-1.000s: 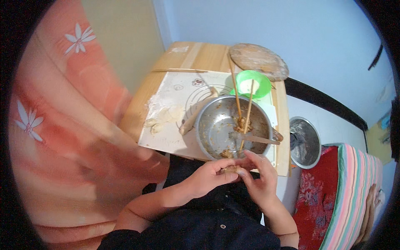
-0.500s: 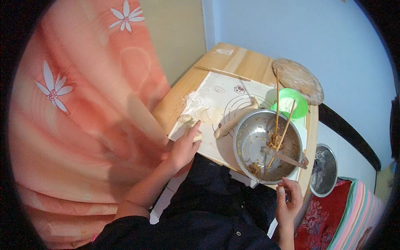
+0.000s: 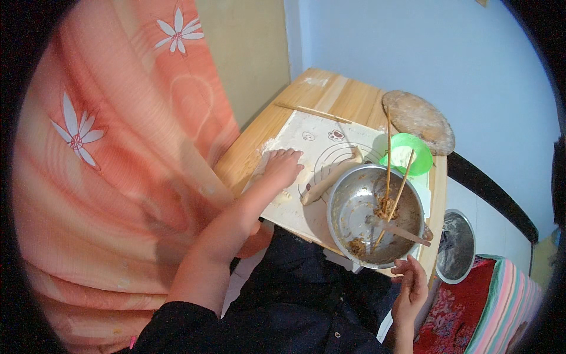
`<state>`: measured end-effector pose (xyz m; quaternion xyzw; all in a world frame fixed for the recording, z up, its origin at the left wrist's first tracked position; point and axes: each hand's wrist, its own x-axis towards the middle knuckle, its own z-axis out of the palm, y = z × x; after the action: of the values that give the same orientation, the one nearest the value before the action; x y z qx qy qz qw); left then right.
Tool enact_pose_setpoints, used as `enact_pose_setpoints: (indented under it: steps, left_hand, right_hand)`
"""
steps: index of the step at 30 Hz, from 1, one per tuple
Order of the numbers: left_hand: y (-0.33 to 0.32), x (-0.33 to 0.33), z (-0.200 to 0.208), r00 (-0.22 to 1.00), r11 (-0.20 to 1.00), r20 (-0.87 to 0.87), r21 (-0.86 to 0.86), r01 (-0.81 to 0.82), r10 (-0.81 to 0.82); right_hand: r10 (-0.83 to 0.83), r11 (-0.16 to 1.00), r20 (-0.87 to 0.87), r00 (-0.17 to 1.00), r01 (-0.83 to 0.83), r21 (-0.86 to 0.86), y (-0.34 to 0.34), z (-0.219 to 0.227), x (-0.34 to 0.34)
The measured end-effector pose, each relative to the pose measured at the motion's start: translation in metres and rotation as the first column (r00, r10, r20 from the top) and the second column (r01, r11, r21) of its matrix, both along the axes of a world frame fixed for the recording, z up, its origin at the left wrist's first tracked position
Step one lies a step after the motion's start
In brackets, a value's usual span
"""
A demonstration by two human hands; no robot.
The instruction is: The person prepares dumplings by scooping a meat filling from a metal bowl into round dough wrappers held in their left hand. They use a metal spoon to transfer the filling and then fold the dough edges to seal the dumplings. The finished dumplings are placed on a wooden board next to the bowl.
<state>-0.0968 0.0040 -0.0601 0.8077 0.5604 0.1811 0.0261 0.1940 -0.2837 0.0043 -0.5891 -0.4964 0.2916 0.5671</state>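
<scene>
My left hand (image 3: 285, 167) is stretched over the floured white mat (image 3: 289, 215), palm down, fingers a little apart. It covers the spot where thin round dough wrappers lay, and anything under the palm is hidden. Close to its wrist sits a small pale dough piece (image 3: 284, 196). A wooden rolling pin (image 3: 330, 180) lies to the right of this hand. Beside the near rim of a steel bowl (image 3: 349, 203) hovers my right hand (image 3: 411, 287), fingers loosely bent and apart, with nothing seen in it. The bowl contains brown filling (image 3: 386, 207), two chopsticks (image 3: 388, 150) and a flat-handled utensil (image 3: 407, 232).
Behind the bowl stands a green bowl (image 3: 421, 159) with white powder. A round wooden board (image 3: 420, 118) leans by the wall, and a thin stick (image 3: 315, 113) lies along the mat's far edge. A second metal basin (image 3: 457, 251) is right of the table; an orange curtain (image 3: 135, 177) hangs left.
My left hand has moved forward from the mat's near edge and now covers the dough wrappers. My right hand stays by the bowl, its fingers slightly shifted. The view has tilted slightly.
</scene>
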Motion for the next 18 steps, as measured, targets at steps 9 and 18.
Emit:
enact_pose_setpoints:
  steps: [9, 18]
  left_hand:
    - [0.044, 0.006, 0.014, 0.996, 0.875, -0.085, -0.478, -0.074, 0.038]
    - [0.033, 0.0, -0.007, 0.997, 0.965, 0.046, -0.258, -0.043, 0.056]
  right_hand:
    - [-0.012, 1.0, 0.113, 0.993, 0.013, -0.005, -0.006, 0.004, 0.008]
    - [-0.007, 1.0, 0.106, 0.994, 0.009, -0.013, 0.001, 0.008, 0.002]
